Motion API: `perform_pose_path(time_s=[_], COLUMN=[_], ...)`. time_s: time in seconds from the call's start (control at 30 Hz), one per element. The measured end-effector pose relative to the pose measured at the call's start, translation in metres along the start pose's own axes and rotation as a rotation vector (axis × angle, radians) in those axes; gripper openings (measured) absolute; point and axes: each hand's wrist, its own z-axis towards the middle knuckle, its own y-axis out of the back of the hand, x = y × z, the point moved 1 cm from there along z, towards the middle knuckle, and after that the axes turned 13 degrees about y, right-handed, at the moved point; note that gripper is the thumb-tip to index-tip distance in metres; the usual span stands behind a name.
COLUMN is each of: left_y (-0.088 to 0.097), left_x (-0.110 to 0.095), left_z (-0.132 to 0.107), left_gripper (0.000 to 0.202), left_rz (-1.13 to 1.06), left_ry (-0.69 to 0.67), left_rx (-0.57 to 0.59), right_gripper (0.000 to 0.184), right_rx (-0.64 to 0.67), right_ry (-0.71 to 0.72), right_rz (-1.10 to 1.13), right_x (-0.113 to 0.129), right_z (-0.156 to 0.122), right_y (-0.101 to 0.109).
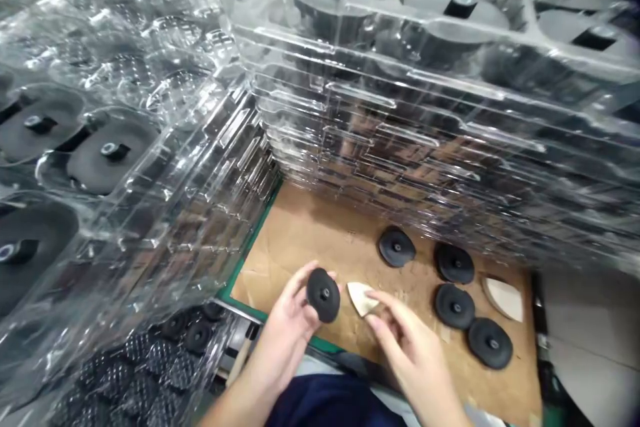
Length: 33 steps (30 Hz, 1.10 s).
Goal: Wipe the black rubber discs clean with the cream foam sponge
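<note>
My left hand (pixel 293 320) grips a black disc (pixel 320 300) with a small raised hub at its middle, tilted to face me. Between thumb and fingers of my right hand (pixel 407 340) is a pale cream, pointed piece of cloth or pad (pixel 361 297); its exact kind does not show. The cream piece is just right of the held disc, with a small gap between them. Several similar discs lie hub up on the cardboard to the right, among them one farther back (pixel 397 247) and one nearer me (pixel 490 343).
Cardboard (pixel 310 227) covers the green-edged table. Tall stacks of clear plastic trays rise behind (pixel 400 127) and at the left (pixel 200 207), their top trays holding discs. Another cream piece (pixel 505 299) lies at the right. More black discs (pixel 197 337) sit low at the left.
</note>
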Motion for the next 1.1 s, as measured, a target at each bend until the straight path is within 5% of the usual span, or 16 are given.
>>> perform_pose_path(time_s=[0.13,0.3,0.4,0.53,0.63,0.83,0.97,1.1], left_y=[-0.002,-0.004,-0.007,-0.018,-0.025,-0.029,-0.036,-0.037], left_x=[-0.015,-0.021,-0.022,-0.021,-0.022,-0.022,-0.018,-0.018], left_z=[0.011,0.012,0.014,0.015,0.009,-0.01,-0.022,-0.036], left_gripper=[0.055,0.05,0.049,0.051,0.046,0.061,0.065,0.073], left_rz=[-0.283,-0.328,-0.318,-0.281,-0.234,-0.098,-0.006,-0.006], left_ry=[0.127,0.149,0.163,0.15,0.161,0.165,0.157,0.101], left_rx=[0.1,0.155,0.163,0.15,0.136,0.053,0.103,0.202], right_gripper=[0.026,0.025,0.022,0.023,0.03,0.021,0.025,0.024], right_rx=[-0.219,-0.133,-0.078,-0.221,-0.301,-0.081,-0.274,-0.134], right_ry=[0.065,0.282,0.312,0.261,0.437,0.523,0.568,0.661], right_rz=[-0.328,-0.226,-0.19,-0.11,-0.027,0.019,-0.065,0.041], right_x=[-0.01,-0.012,-0.006,0.029,0.066,0.097,0.105,0.103], right_z=[0.0,0.002,0.015,0.04,0.046,0.037,0.031,-0.002], right_y=[-0.014,-0.034,-0.02,0.014,0.022,0.015,0.019,0.03])
